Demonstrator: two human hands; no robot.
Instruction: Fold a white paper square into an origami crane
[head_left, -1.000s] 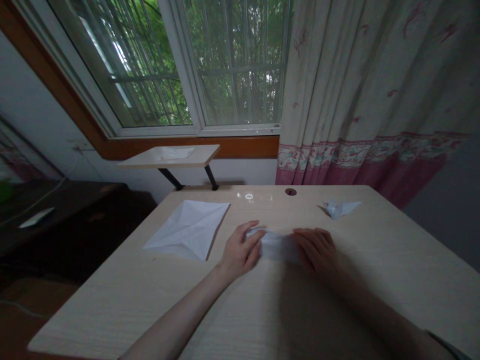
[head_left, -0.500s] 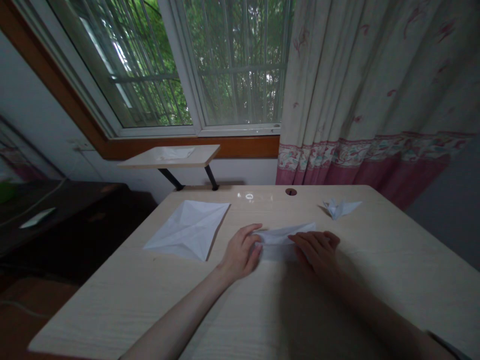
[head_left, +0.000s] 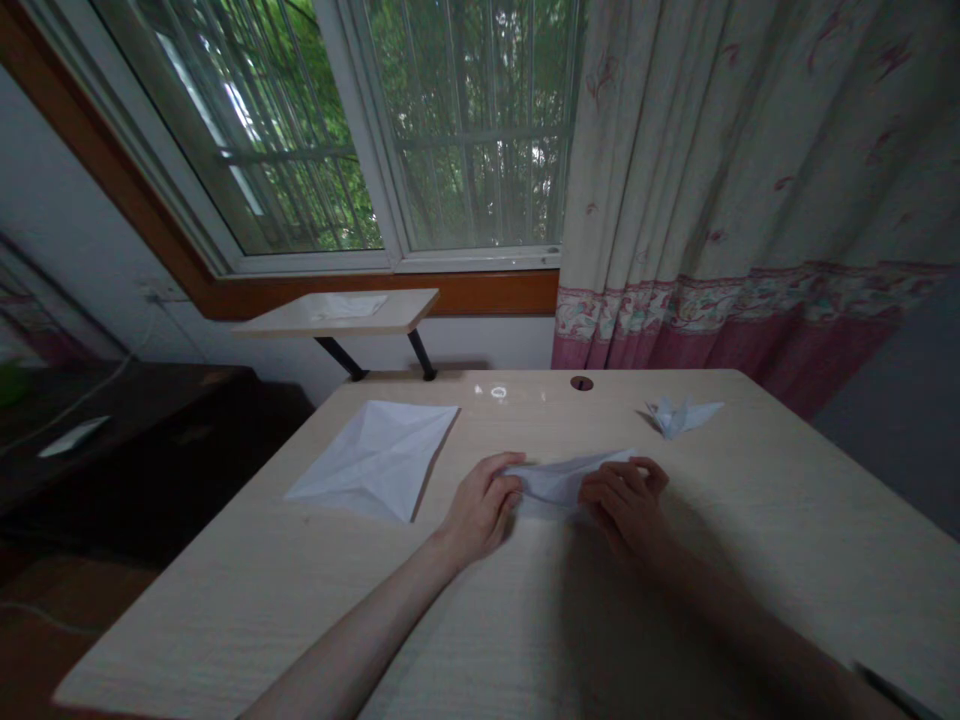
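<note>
A folded piece of white paper point(head_left: 555, 482) spans the gap between my hands, low over the table. My left hand point(head_left: 484, 505) grips its left end between thumb and fingers. At the other end, my right hand point(head_left: 626, 503) has its fingers curled over the paper, and part of the sheet is hidden under them. Left of my hands lies a creased square sheet of white paper point(head_left: 382, 455), opened out. Beyond my right hand sits a folded paper crane point(head_left: 679, 415).
The pale wooden table point(head_left: 360, 620) carries a small raised shelf point(head_left: 285, 318) at its back left, with white paper point(head_left: 352, 305) on it. A round cable hole point(head_left: 582, 383) is near the back edge. A curtain point(head_left: 675, 320) hangs behind, beside the window.
My right hand's fingers have curled in more tightly on the paper's right end. The folded paper now bows a little between the hands. The flat sheet and crane stay put.
</note>
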